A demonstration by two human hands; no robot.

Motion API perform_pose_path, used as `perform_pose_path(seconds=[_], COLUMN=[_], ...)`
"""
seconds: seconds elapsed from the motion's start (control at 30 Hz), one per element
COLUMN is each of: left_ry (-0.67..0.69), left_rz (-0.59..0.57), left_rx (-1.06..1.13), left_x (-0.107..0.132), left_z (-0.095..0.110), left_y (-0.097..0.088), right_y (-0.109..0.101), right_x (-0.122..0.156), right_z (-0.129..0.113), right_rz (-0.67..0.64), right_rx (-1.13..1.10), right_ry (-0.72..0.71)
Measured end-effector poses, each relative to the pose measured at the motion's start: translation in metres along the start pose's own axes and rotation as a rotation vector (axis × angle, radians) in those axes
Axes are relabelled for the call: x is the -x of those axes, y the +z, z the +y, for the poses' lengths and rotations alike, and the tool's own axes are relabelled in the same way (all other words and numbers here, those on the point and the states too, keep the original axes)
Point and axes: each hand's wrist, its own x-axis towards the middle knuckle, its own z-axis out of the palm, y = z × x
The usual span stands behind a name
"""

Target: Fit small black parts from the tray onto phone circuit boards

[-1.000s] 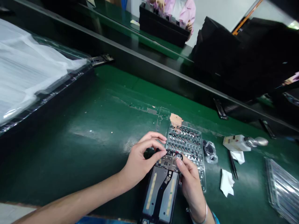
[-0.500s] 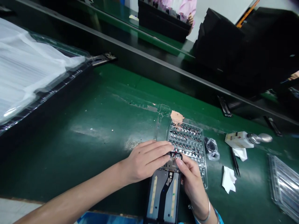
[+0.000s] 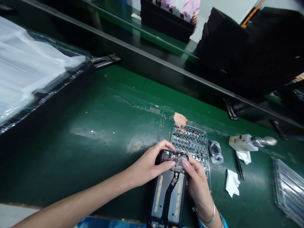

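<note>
Right at the far end of the phone frame now, both hands closed on it. The left hand curls its fingers over the edge, the right hand pinches from the near side, and the long axis runs straight out from the body, toward the parts tray just beyond, almost touching it.

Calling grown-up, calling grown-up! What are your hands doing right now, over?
Left hand and right hand gripping the top end of the black phone frame. Clear parts tray just past the right hand. Over.
</note>
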Motion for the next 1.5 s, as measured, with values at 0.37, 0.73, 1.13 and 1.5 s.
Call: perform_pose_path(seconds=[0.37, 0.73, 1.13, 1.5], left_ry=[-0.154, -0.117, -0.112, 0.139], left_rz=[-0.040, -0.019, 0.000, 0.099], left_rx=[-0.024, 0.010, -0.040, -0.685], left_x=[0.001, 0.000, -0.001, 0.012], left_z=[-0.012, -0.013, -0.009, -0.003], left_y=[0.013, 0.013, 0.008, 0.020], right_y=[0.005, 0.006, 0.009, 0.006], right_x=[-0.007, -0.010, -0.006, -0.005], right_z=[-0.014, -0.015, -0.018, -0.019], right_rz=[0.010, -0.032, -0.021, 0.166], right_rx=[0.402, 0.397, 0.280, -0.111], right_ry=[-0.148, -0.141, -0.119, -0.056])
